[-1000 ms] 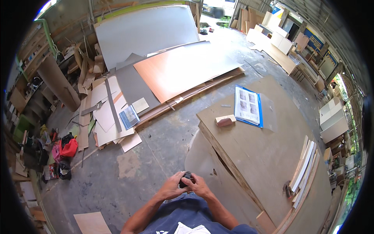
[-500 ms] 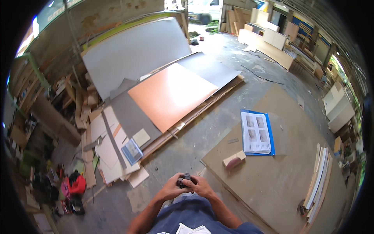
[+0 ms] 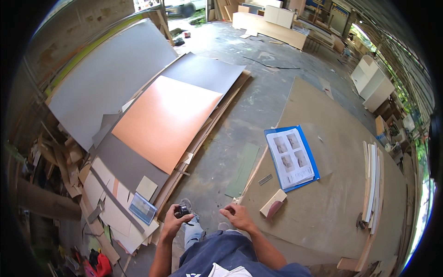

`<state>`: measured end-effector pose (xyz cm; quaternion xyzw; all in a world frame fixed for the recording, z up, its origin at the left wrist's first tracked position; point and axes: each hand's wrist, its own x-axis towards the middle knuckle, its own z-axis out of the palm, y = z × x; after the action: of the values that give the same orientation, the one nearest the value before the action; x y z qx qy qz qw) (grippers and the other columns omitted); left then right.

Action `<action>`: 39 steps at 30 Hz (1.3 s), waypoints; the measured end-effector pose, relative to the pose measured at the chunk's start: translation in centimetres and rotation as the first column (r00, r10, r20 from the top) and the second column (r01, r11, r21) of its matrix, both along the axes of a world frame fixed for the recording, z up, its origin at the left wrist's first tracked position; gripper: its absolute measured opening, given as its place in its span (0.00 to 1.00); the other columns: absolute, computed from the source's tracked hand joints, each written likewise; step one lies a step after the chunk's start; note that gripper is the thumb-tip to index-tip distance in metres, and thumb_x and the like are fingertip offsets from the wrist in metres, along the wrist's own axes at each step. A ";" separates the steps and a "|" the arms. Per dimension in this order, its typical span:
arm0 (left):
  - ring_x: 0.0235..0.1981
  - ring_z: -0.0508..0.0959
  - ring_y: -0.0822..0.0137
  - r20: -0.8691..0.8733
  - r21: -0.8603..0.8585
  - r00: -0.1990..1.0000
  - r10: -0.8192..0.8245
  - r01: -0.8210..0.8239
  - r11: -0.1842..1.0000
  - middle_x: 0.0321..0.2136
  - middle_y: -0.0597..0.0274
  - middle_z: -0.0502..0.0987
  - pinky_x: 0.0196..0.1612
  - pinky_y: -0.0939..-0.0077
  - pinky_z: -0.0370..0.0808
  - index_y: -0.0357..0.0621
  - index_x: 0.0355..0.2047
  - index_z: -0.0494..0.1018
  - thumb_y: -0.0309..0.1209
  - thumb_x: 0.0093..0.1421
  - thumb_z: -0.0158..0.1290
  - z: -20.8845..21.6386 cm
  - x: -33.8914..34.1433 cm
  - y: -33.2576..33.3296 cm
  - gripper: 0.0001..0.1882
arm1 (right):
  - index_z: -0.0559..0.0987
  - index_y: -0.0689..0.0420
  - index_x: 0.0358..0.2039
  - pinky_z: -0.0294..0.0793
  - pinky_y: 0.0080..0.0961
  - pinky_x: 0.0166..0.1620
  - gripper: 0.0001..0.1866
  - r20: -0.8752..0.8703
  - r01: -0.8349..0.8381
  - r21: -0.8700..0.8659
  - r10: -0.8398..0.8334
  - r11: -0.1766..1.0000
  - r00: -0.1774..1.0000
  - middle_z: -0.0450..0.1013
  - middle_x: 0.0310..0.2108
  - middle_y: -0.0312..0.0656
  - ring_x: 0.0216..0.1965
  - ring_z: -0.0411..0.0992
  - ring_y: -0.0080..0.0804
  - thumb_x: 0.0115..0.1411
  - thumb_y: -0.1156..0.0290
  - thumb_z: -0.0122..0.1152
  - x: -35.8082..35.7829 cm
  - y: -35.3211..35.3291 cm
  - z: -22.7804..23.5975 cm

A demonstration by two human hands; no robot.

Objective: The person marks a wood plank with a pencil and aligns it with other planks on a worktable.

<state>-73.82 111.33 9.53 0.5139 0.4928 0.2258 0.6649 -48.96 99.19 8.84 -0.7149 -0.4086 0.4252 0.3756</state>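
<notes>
My left hand [image 3: 171,224] is closed round a small black object [image 3: 183,211], rounded with a shiny part; its exact kind is too small to make out. To its right, apart from it, my right hand [image 3: 237,216] has its fingers curled and pinched; whatever may be between them is hidden. That hand is beside the near left corner of a large brown board-topped table [image 3: 318,212]. On this top, closest to the right hand, lies a wooden block with a dark red side [image 3: 274,204]. Beyond it are a short grey metal strip [image 3: 265,179] and a blue folder [image 3: 315,170] holding printed sheets [image 3: 290,157].
At left, a copper-coloured sheet [image 3: 166,120] rests on a stack with dark grey sheets [image 3: 205,71]. Offcuts [image 3: 108,194] and a blue-edged clear packet [image 3: 142,208] lie at its near end. Wood strips [image 3: 373,184] lie on the table's right. A green strip [image 3: 244,168] is beside the table.
My hands were together on the black object; now they are apart, with the object in my left hand. The view has turned right, and my left leg and foot now show.
</notes>
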 end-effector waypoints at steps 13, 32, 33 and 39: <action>0.36 0.73 0.70 -0.120 0.078 0.986 -0.115 0.125 0.989 0.34 0.61 0.73 0.41 0.76 0.72 0.37 0.47 0.68 0.32 0.44 0.69 0.9 -1.9 26.0 0.31 | 0.75 0.62 0.36 0.75 0.24 0.31 0.13 0.381 0.866 0.196 -0.849 0.461 0.366 0.75 0.27 0.42 0.24 0.74 0.27 0.51 0.74 0.65 7.5 5.8 -9.5; 0.38 0.74 0.70 0.200 -0.161 0.836 -0.511 0.543 0.824 0.35 0.61 0.73 0.43 0.76 0.72 0.38 0.49 0.69 0.28 0.47 0.67 0.2 23.0 36.6 0.29 | 0.72 0.55 0.33 0.66 0.32 0.26 0.12 0.666 0.868 0.342 -0.745 0.361 0.048 0.63 0.19 0.37 0.18 0.65 0.34 0.49 0.68 0.62 5.8 6.9 -10.7; 0.38 0.74 0.70 0.210 -0.162 0.826 -0.522 0.556 0.815 0.35 0.62 0.73 0.42 0.77 0.72 0.38 0.49 0.69 0.28 0.47 0.67 0.0 24.7 37.2 0.29 | 0.72 0.55 0.33 0.66 0.33 0.26 0.12 0.672 0.873 0.325 -0.738 0.363 0.056 0.63 0.19 0.37 0.18 0.65 0.35 0.50 0.68 0.63 5.6 6.8 -10.8; 0.36 0.74 0.71 0.143 -0.197 0.839 -0.525 0.544 0.815 0.33 0.62 0.73 0.38 0.77 0.72 0.39 0.48 0.68 0.28 0.48 0.67 -0.9 34.9 42.5 0.27 | 0.72 0.56 0.30 0.66 0.34 0.24 0.09 0.714 0.837 0.371 -0.699 0.403 0.020 0.66 0.19 0.39 0.19 0.67 0.39 0.51 0.67 0.61 8.5 10.8 -7.6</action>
<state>-38.97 153.80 8.62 0.5413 0.3235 -0.0078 0.7761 -40.44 110.00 1.20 -0.9465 -0.0374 -0.1875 0.2599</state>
